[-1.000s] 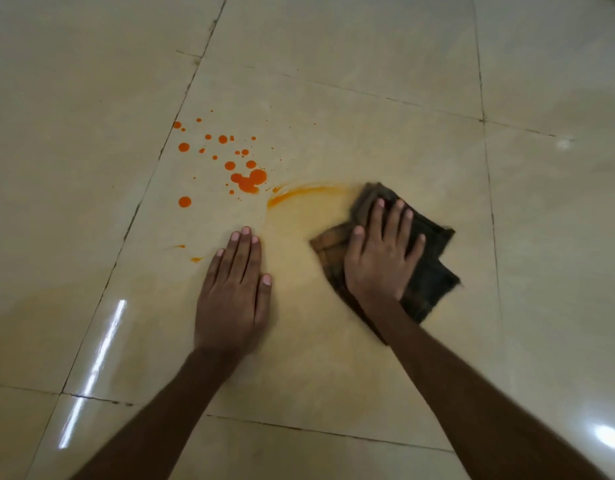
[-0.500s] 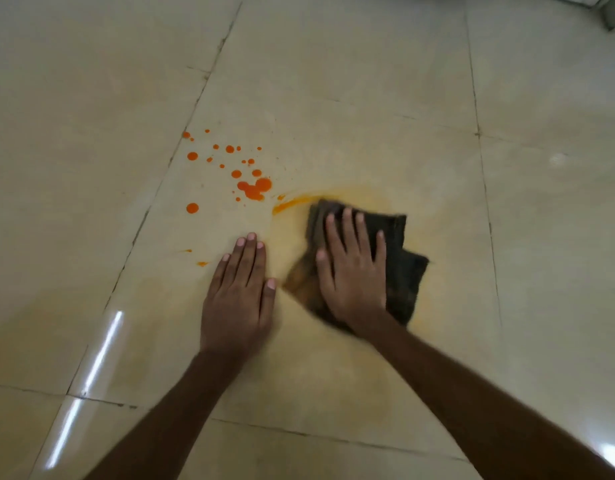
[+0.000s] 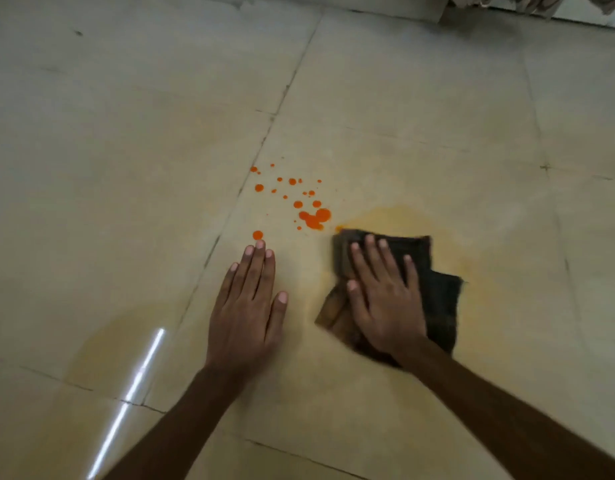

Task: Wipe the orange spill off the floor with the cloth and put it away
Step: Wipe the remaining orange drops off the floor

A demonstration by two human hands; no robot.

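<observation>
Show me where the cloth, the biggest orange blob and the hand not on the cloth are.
cloth (image 3: 437,299): head view, dark right part beside the knuckles.
biggest orange blob (image 3: 314,220): head view, its middle.
left hand (image 3: 245,306): head view, back of the hand.

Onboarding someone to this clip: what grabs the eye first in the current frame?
The bright orange drops scattered on the pale floor tiles, just ahead of both hands. Next, the dark cloth pressed flat under the right hand, its far edge close to the biggest drops, with a faint yellowish smear beyond it. The left hand rests flat on the floor beside it, fingers nearly touching one drop.
</observation>
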